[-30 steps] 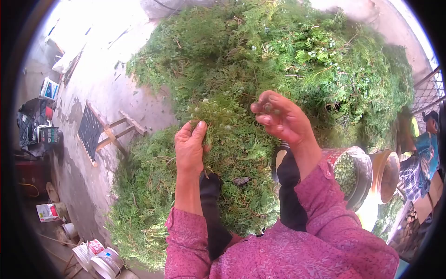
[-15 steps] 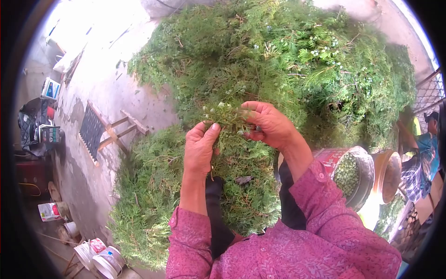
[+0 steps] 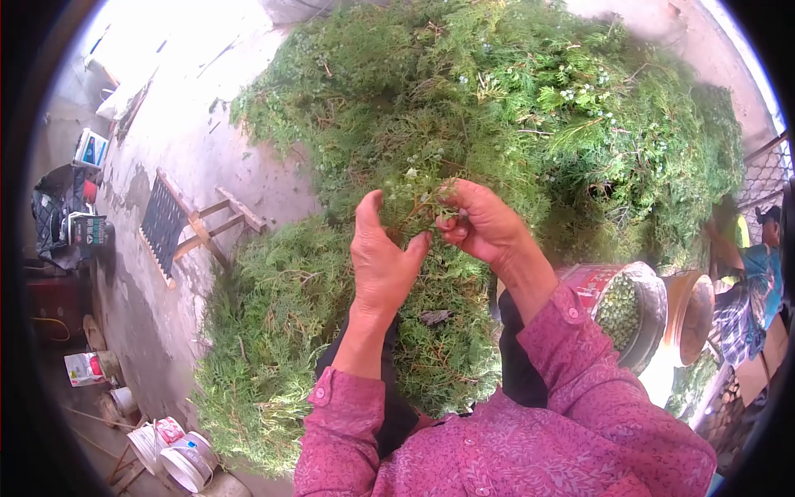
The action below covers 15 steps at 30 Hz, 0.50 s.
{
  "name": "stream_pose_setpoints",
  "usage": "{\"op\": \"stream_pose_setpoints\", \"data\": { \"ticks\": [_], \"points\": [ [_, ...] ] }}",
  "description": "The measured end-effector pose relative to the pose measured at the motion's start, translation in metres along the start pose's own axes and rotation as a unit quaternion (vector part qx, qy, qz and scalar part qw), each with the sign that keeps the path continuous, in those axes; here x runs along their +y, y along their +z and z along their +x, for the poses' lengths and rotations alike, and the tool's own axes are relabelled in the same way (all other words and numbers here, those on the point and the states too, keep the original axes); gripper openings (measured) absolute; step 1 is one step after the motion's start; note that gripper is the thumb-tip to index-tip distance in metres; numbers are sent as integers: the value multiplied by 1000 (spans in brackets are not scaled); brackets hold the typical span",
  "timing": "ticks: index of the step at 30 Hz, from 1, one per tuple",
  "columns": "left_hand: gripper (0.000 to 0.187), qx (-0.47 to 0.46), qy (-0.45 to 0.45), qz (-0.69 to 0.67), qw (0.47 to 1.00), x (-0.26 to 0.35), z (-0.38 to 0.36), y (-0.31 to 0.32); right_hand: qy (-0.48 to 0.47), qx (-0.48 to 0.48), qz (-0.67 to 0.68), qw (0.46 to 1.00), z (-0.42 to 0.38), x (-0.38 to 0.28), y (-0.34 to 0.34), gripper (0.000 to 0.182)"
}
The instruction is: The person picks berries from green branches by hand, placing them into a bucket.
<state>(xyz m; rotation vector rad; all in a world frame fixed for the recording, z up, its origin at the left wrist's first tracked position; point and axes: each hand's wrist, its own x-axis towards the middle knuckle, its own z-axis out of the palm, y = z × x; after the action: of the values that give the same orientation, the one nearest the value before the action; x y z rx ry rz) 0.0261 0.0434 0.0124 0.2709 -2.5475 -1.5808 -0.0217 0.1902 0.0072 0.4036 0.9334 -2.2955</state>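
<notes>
A small cypress sprig (image 3: 411,199) with pale green cones is raised in front of me, above the heaped branches. Its right side is pinched between the thumb and fingers of my right hand (image 3: 490,228). Beside the sprig, my left hand (image 3: 385,261) has its thumb and forefinger spread apart, the thumb tip close under the stems. Below both hands lies a thick layer of cut cypress branches (image 3: 273,331). To my right stands a red-and-white bucket (image 3: 584,282) holding many picked green cones (image 3: 617,313).
A large pile of cypress branches (image 3: 530,99) fills the far side. On the left, a small wooden stool (image 3: 178,228) lies tipped on the concrete floor. White buckets (image 3: 189,462) stand at the lower left. An orange-brown bucket (image 3: 691,319) and another person (image 3: 754,273) are at the right.
My left hand has let go of the sprig, its thumb and forefinger spreading apart, and has shifted right. My right hand keeps its pinch on the sprig.
</notes>
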Motion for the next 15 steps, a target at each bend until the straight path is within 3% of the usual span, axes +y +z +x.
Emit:
{"op": "stream_pose_setpoints", "data": {
  "ticks": [2,5,12,15],
  "points": [
    [45,35,171,71,982,-8,1,5,9,-19,35,999,1,3,2,8],
    [36,66,237,183,952,-10,2,4,7,-10,26,1000,2,6,3,7],
    [20,62,292,257,919,-28,11,-10,-11,-39,-73,997,-12,6,10,7],
    [17,53,207,347,913,-42,17,-26,-10,-72,-34,997,-18,-2,1,5]
  ]
}}
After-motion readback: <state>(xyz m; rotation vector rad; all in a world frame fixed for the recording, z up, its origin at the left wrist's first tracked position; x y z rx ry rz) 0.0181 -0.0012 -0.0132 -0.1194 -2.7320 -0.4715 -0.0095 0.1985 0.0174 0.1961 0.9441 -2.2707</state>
